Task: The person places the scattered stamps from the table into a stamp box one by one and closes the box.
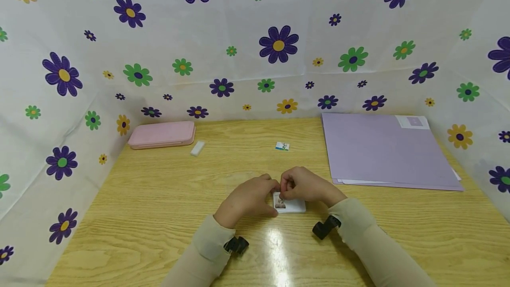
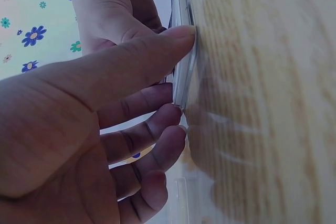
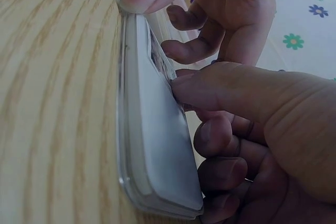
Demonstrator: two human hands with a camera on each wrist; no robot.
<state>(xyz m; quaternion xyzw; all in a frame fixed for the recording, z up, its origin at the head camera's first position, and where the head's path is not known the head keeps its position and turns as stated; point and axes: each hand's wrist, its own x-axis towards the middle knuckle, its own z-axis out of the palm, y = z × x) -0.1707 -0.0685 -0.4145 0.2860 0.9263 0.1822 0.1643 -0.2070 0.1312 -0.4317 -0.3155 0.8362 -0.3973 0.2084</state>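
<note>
A thin white rectangular stack of cards (image 1: 295, 206) in a clear case lies flat on the table, a small picture (image 1: 280, 202) at its left end. My left hand (image 1: 253, 197) holds the left end of the case, thumb on the near corner and fingers at the far one. From the far side my right hand (image 1: 304, 185) reaches over it. In the right wrist view its thumb (image 3: 202, 88) and forefinger pinch the edge of the small picture. The fingers partly hide that edge. The case's clear wall (image 3: 122, 145) shows along the table side.
Behind the hands lies a small printed card (image 1: 282, 146). A pink case (image 1: 162, 134) and a small white block (image 1: 197, 148) stand at the back left. At the right is a large purple folder (image 1: 378, 154) with white sheets under it. Flowered cloth (image 1: 239, 21) encloses the table.
</note>
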